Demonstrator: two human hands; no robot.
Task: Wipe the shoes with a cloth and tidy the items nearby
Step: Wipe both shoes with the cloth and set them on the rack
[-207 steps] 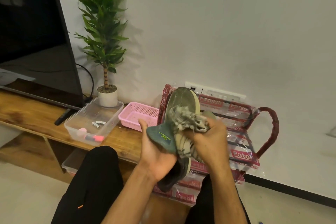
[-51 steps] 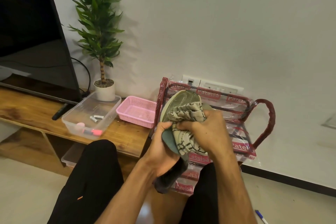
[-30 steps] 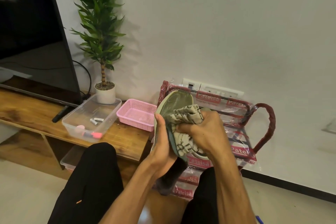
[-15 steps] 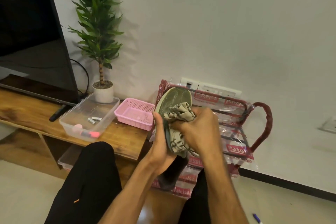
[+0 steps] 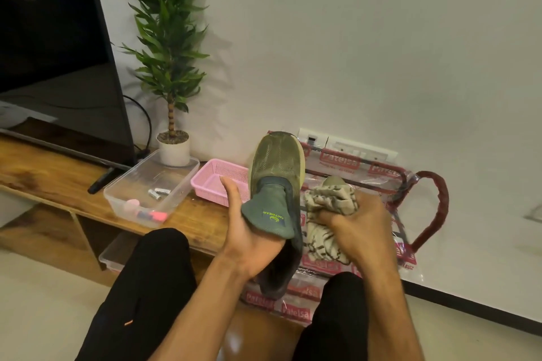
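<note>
Left grip (image 5: 252, 239) is clamped under the shoe (image 5: 275, 161), palm cupping its grey tongue end and thumb lying up along the left side. The olive mesh toe points up, at the middle of the frame. Right grip (image 5: 362, 228) is closed on a bunched striped cloth (image 5: 328, 202), just right of the shoe — whether cloth and shoe touch I cannot tell. Both forearms come up from the lower edge between two knees in black trousers (image 5: 155, 278).

Behind the hands a red-framed rack (image 5: 438, 208), wrapped in clear plastic with pink labels, stands on the floor against the wall. Left of it, the wooden tabletop (image 5: 52, 176) carries a pink basket (image 5: 215, 182) just beside a clear plastic box (image 5: 140, 182). In the box lie two batteries (image 5: 158, 192) and a pink marker (image 5: 157, 216).

Farther back — toward the upper left — a potted plant (image 5: 173, 152) stands just behind the box, beside a dark television (image 5: 58, 47). A black remote (image 5: 101, 182) lies near the screen's lower corner. White wall sockets (image 5: 346, 145) show above the rack.
</note>
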